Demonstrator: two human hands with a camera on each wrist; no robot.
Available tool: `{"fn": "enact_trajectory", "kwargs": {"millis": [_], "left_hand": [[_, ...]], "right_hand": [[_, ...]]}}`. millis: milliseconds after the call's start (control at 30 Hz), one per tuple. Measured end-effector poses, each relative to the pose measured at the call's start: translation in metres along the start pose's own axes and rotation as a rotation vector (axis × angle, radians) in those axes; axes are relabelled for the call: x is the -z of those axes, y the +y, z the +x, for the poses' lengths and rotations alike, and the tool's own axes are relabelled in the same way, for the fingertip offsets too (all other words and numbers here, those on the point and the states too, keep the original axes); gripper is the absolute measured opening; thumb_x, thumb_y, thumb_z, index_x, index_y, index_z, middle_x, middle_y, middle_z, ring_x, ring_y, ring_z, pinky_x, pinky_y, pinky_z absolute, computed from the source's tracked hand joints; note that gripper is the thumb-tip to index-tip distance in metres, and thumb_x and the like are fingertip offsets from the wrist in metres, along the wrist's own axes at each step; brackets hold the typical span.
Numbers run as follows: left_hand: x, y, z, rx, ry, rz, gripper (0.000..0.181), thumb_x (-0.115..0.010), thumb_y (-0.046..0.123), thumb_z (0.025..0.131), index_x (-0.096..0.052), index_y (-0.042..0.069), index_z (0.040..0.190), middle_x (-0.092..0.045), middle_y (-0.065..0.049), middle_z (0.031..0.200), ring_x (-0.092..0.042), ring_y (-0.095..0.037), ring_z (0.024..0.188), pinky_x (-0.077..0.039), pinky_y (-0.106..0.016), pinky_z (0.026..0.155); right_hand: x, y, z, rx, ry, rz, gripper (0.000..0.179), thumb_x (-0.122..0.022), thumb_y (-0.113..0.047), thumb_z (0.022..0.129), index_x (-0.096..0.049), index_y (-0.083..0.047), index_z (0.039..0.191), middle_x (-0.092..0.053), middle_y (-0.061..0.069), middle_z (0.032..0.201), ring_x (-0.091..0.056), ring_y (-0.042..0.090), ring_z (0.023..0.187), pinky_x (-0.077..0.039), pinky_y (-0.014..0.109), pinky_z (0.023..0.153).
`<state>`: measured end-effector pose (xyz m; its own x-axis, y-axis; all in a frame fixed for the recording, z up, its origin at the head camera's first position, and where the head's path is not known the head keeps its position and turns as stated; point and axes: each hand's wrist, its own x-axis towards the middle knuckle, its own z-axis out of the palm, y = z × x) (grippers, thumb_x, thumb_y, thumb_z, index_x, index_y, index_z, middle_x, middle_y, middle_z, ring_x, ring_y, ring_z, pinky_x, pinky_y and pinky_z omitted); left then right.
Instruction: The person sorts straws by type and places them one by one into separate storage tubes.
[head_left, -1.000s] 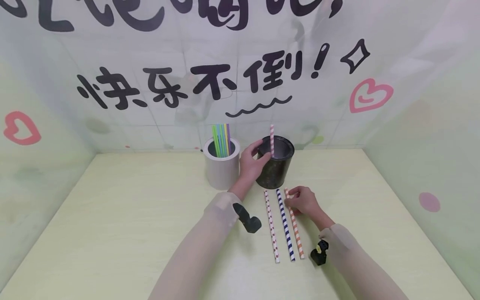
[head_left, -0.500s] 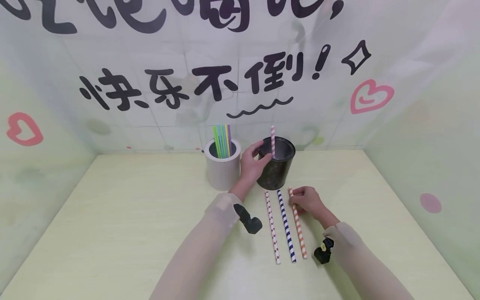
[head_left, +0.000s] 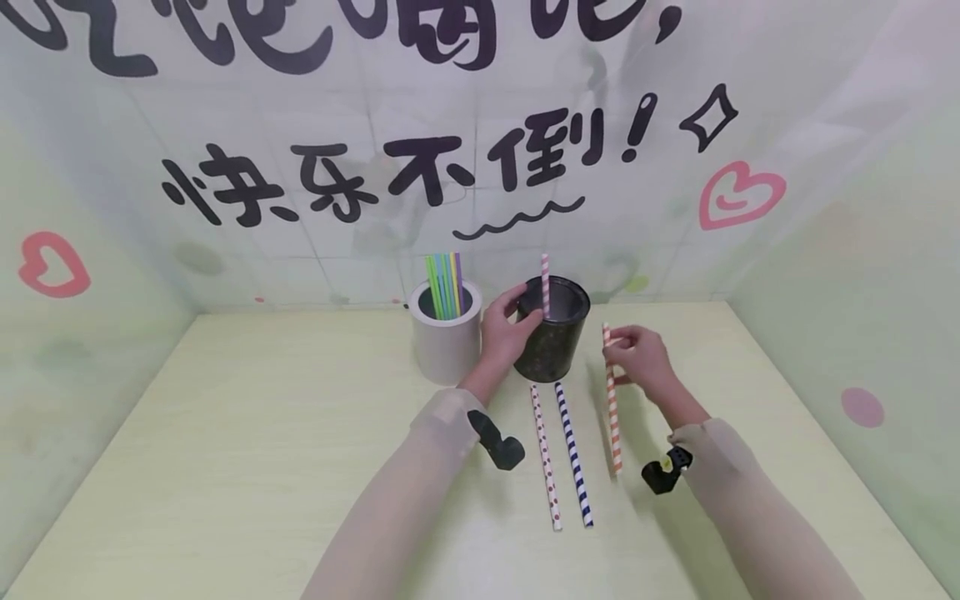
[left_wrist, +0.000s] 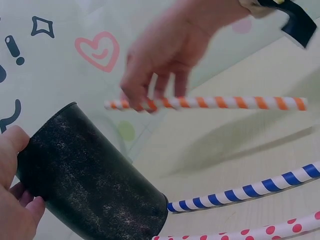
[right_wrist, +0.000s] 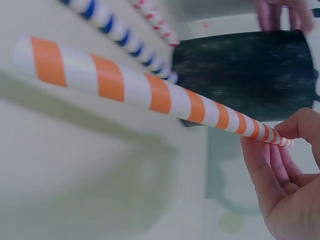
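Observation:
My right hand (head_left: 641, 362) pinches an orange-and-white striped paper straw (head_left: 612, 417) near its far end. The straw is lifted off the table, to the right of the black cup (head_left: 551, 350). Its shadow falls on the tabletop in the left wrist view. My left hand (head_left: 508, 332) holds the black cup from its left side, with the thumb at the front and fingers by the rim. One pink-and-white striped straw (head_left: 545, 287) stands in that cup. On the table in front lie a blue-and-white striped straw (head_left: 573, 454) and a white straw with red dots (head_left: 545, 458).
A white cup (head_left: 445, 354) stands left of the black one, with several thin coloured straws (head_left: 444, 287) in it. Behind both cups rises a printed backdrop (head_left: 330, 267) with lettering. Pale side walls (head_left: 855, 317) flank the light wooden tabletop (head_left: 247, 458).
My right hand has picked the orange-striped straw up from beside the blue one and carried it up, right and away from me. The left hand has stayed on the black cup.

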<state>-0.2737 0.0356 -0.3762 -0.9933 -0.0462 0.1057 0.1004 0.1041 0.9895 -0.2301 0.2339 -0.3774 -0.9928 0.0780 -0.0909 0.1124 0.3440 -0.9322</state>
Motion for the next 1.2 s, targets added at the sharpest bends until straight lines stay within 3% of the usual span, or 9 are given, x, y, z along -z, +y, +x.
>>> {"fn": "enact_trajectory", "kwargs": {"millis": [300, 533, 767, 1033, 1200], "left_hand": [[0.001, -0.002, 0.000, -0.002, -0.011, -0.007, 0.048, -0.067, 0.008, 0.081, -0.054, 0.009, 0.127, -0.049, -0.011, 0.131, -0.046, -0.025, 0.119, -0.039, -0.035, 0.103], [-0.001, -0.004, 0.000, 0.003, -0.009, 0.010, 0.048, -0.067, 0.008, 0.081, -0.054, 0.009, 0.127, -0.050, -0.010, 0.131, -0.047, -0.024, 0.119, -0.040, -0.034, 0.102], [-0.001, -0.004, 0.001, -0.012, -0.003, 0.009, 0.048, -0.067, 0.009, 0.080, -0.054, 0.009, 0.127, -0.050, -0.011, 0.130, -0.048, -0.025, 0.118, -0.039, -0.035, 0.103], [0.001, -0.004, 0.003, -0.022, 0.009, 0.006, 0.049, -0.068, 0.008, 0.079, -0.055, 0.009, 0.126, -0.052, -0.012, 0.129, -0.049, -0.025, 0.117, -0.040, -0.038, 0.102], [-0.001, -0.003, 0.003, -0.025, 0.002, 0.002, 0.049, -0.068, 0.008, 0.079, -0.055, 0.009, 0.126, -0.051, -0.012, 0.129, -0.049, -0.025, 0.117, -0.040, -0.037, 0.102]], "right_hand": [[0.013, -0.059, 0.014, 0.162, 0.066, 0.031, 0.037, -0.054, -0.002, 0.084, -0.048, 0.009, 0.120, -0.050, 0.008, 0.087, -0.056, 0.005, 0.065, -0.059, 0.033, 0.057], [0.008, -0.091, 0.024, 0.255, 0.063, 0.069, 0.034, -0.057, -0.004, 0.084, -0.050, 0.005, 0.116, -0.051, 0.005, 0.087, -0.055, 0.009, 0.070, -0.059, 0.031, 0.056], [0.002, -0.126, 0.039, 0.355, 0.109, 0.073, 0.030, -0.059, -0.006, 0.084, -0.053, 0.001, 0.112, -0.053, 0.005, 0.087, -0.055, 0.011, 0.073, -0.058, 0.026, 0.053], [0.001, -0.162, 0.048, 0.406, 0.129, 0.096, 0.029, -0.059, -0.007, 0.084, -0.054, -0.002, 0.112, -0.054, 0.004, 0.089, -0.054, 0.012, 0.076, -0.058, 0.025, 0.054], [0.004, -0.168, 0.049, 0.417, 0.149, 0.135, 0.027, -0.060, -0.007, 0.084, -0.053, -0.004, 0.110, -0.053, 0.005, 0.090, -0.053, 0.013, 0.078, -0.057, 0.023, 0.053]]}}
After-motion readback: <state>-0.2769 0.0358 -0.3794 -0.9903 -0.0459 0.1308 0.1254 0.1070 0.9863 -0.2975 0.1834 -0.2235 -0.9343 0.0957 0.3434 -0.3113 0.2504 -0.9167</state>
